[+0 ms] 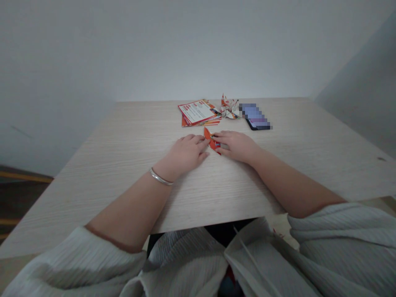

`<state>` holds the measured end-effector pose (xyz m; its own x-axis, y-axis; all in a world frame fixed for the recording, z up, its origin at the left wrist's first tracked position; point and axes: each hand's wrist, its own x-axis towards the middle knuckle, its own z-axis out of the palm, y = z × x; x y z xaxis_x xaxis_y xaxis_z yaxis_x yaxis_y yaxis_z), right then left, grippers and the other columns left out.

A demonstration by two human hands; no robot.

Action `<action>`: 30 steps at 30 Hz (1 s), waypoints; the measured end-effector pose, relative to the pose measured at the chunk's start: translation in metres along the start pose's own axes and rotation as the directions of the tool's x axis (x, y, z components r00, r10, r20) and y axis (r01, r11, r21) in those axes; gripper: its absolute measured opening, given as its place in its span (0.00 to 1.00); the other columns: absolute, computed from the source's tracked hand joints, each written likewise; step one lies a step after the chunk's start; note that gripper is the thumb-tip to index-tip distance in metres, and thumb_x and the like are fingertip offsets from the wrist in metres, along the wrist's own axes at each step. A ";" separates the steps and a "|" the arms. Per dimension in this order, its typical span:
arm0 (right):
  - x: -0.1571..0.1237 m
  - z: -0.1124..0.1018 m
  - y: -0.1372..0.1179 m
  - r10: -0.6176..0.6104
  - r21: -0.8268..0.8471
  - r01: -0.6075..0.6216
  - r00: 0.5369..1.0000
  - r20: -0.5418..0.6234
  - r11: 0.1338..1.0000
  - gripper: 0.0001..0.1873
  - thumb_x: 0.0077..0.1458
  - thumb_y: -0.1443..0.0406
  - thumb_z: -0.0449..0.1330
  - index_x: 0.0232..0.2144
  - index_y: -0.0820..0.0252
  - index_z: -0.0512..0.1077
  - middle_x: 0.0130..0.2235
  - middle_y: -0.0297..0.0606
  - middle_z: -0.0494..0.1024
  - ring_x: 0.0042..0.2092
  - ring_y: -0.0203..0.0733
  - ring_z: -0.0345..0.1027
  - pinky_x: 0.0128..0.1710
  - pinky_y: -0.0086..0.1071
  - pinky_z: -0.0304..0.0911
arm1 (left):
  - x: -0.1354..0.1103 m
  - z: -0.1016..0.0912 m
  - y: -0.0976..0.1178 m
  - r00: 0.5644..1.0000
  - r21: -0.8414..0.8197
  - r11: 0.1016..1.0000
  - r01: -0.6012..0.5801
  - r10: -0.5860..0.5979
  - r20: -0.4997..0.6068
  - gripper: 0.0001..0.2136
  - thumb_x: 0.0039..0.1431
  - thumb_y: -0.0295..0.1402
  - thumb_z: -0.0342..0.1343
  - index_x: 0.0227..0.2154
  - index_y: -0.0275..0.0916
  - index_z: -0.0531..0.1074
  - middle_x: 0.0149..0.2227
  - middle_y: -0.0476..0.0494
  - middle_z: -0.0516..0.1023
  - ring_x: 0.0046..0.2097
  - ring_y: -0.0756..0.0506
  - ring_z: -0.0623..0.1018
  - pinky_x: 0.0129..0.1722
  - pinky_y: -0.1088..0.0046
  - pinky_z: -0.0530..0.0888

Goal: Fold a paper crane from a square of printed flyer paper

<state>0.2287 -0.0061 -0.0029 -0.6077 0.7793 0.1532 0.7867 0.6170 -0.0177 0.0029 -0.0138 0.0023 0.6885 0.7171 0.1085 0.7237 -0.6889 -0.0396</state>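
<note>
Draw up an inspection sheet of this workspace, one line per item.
Surface: pale wood-grain table.
Job's things: small orange, partly multicoloured folded paper between the hands, partly covered by fingers.
Clutter: beyond the hands, an uneven stack of printed sheets, folded shapes right of it (number unclear), then a phone, screen lit, content pixelated.
Hands: left hand and right hand both touch the paper, fingers on it from either side; bracelet on left wrist.
Cables: nothing seen.
Surroundings: plain wall behind the table.

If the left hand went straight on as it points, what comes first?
First the folded paper, which the left hand touches; beyond that, most likely the right hand, though depth is hard to judge.
</note>
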 end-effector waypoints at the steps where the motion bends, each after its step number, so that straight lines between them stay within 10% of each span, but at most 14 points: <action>1: 0.000 0.002 0.001 0.006 0.005 -0.006 1.000 -0.006 1.000 0.26 0.68 0.57 0.55 0.62 0.63 0.72 0.65 0.48 0.73 0.65 0.54 0.68 0.65 0.47 0.63 | 0.000 0.002 0.000 1.000 -0.002 1.000 0.003 -0.003 -0.002 0.23 0.73 0.40 0.46 0.64 0.35 0.68 0.63 0.32 0.72 0.62 0.35 0.72 0.62 0.54 0.69; 24: -0.001 0.004 -0.006 0.119 -0.038 -0.119 0.993 0.018 0.992 0.37 0.67 0.47 0.54 0.64 0.71 0.69 0.66 0.58 0.69 0.66 0.60 0.64 0.67 0.49 0.60 | 0.005 -0.001 -0.009 0.999 -0.089 0.995 0.036 -0.035 0.015 0.20 0.69 0.37 0.48 0.58 0.35 0.73 0.65 0.34 0.72 0.64 0.37 0.73 0.64 0.56 0.69; 30: 0.000 0.013 0.004 0.050 0.011 -0.050 0.999 0.011 0.999 0.31 0.70 0.58 0.48 0.67 0.75 0.64 0.69 0.60 0.64 0.70 0.60 0.58 0.69 0.53 0.55 | 0.004 -0.001 -0.007 0.998 -0.106 0.993 -0.056 0.055 -0.011 0.19 0.70 0.38 0.51 0.56 0.30 0.72 0.69 0.29 0.64 0.72 0.34 0.61 0.71 0.53 0.59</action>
<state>0.2304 -0.0017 -0.0161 -0.5686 0.8105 0.1407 0.8152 0.5781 -0.0361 0.0009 -0.0064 0.0045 0.7270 0.6766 0.1170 0.6749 -0.7355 0.0599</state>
